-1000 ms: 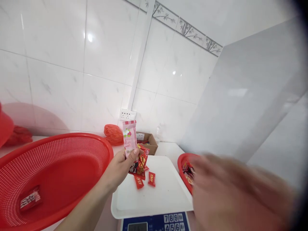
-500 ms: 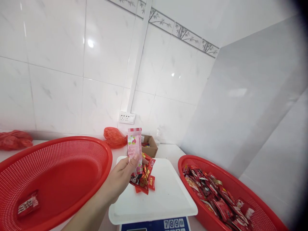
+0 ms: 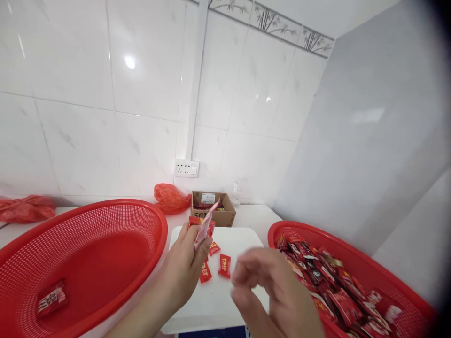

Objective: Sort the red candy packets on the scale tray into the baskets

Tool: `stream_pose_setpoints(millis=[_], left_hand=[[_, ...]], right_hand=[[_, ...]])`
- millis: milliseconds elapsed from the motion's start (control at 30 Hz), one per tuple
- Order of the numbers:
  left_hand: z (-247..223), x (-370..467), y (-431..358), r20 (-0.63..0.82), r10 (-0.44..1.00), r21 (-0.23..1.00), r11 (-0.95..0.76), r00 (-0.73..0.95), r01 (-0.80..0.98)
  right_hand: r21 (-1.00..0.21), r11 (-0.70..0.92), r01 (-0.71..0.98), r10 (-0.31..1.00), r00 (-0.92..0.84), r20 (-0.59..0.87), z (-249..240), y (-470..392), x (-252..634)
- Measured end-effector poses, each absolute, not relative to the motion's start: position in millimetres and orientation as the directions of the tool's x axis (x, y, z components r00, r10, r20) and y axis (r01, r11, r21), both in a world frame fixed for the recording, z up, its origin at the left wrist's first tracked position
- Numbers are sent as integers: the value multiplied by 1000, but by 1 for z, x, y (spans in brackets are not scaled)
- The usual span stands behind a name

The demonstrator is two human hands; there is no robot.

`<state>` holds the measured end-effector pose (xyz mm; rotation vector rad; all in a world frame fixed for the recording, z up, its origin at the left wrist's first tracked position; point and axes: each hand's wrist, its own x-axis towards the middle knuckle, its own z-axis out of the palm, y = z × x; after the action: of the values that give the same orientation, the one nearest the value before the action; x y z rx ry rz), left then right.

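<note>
OK, L grip (image 3: 183,258) round pink pkt (image 3: 206,229), R grip (image 3: 283,287) apart; wht tray (image 3: 218,305), tiled wall (image 3: 148,141).

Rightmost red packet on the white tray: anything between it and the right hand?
Nothing visible. The right hand appears close beside the red packet; the left hand, holding a pink packet, is opposite.

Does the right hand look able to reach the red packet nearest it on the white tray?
Likely yes: the right hand looks open and empty beside the red packet, with nothing visible covering it.
</note>
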<state>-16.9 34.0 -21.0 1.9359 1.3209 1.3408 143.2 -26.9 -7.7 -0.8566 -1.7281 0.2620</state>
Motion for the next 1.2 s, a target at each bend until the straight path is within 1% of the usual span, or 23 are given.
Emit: stream_pose_setpoints(millis=[67, 100, 167, 200, 233, 267, 300, 367, 433, 500, 533, 600, 700, 767, 867, 933, 1033, 1100, 1200], left_hand=[[-30, -15, 36, 536, 843, 634, -438, 46, 637], [-34, -14, 37, 578, 815, 565, -445, 52, 695], [-41, -13, 37, 652, 751, 456, -503, 109, 735], [-42, -12, 36, 666, 733, 436, -532, 138, 726], [-42, -12, 34, 664, 731, 445, -554, 156, 704], [-40, -12, 33, 644, 747, 484, -562, 161, 670], [-37, -12, 31, 605, 779, 549, -557, 163, 623], [-28, -14, 27, 483, 854, 715, -512, 193, 475], [-18, -18, 24, 371, 881, 851, -449, 293, 272], [-11, -22, 22, 314, 865, 923, -375, 391, 88], [-9, -23, 21, 303, 861, 939, -344, 409, 29], [-7, -23, 19, 293, 872, 952, -304, 392, -35], [-7, -19, 17, 289, 894, 957, -284, 343, -67], [-8, -18, 16, 271, 904, 963, -256, 332, -88], [-9, -20, 18, 242, 930, 968, -214, 278, -129], [-10, -25, 21, 235, 946, 964, -199, 222, -174], [-10, -30, 24, 234, 950, 935, -163, 207, -314], [-9, -31, 25, 254, 942, 904, -150, 220, -401], [-10, -30, 23, 321, 928, 860, -203, 187, -469]], right_hand=[[-650, 584, 486, 766, -64, 640, 3, -14, 136], [-654, 541, 528, 795, -67, 603, 6, -8, 133], [-610, 509, 607, 814, -109, 571, 8, 1, 129], [-577, 518, 631, 807, -138, 573, 8, 3, 128], [-551, 527, 647, 800, -160, 578, 8, 5, 127], [-540, 530, 653, 798, -171, 578, 7, 5, 128], [-551, 533, 642, 802, -176, 570, 7, 5, 130], [-626, 527, 575, 827, -176, 534, 8, 4, 135], [-702, 505, 503, 853, -165, 495, 10, 4, 142], [-744, 485, 459, 868, -146, 475, 11, 5, 149], [-758, 478, 444, 872, -139, 469, 12, 7, 150], [-784, 476, 400, 876, -133, 464, 12, 8, 150], [-793, 487, 365, 872, -153, 465, 12, 8, 143], [-797, 498, 342, 865, -128, 486, 11, 7, 137], [-839, 494, 230, 860, 16, 511, 9, 7, 136], [-846, 515, 140, 844, 93, 529, 7, 11, 142], [-847, 532, 22, 834, 160, 528, 3, 17, 152], [-862, 506, -43, 855, 159, 494, 2, 20, 155], [-870, 484, -88, 875, 69, 480, 2, 21, 154]])
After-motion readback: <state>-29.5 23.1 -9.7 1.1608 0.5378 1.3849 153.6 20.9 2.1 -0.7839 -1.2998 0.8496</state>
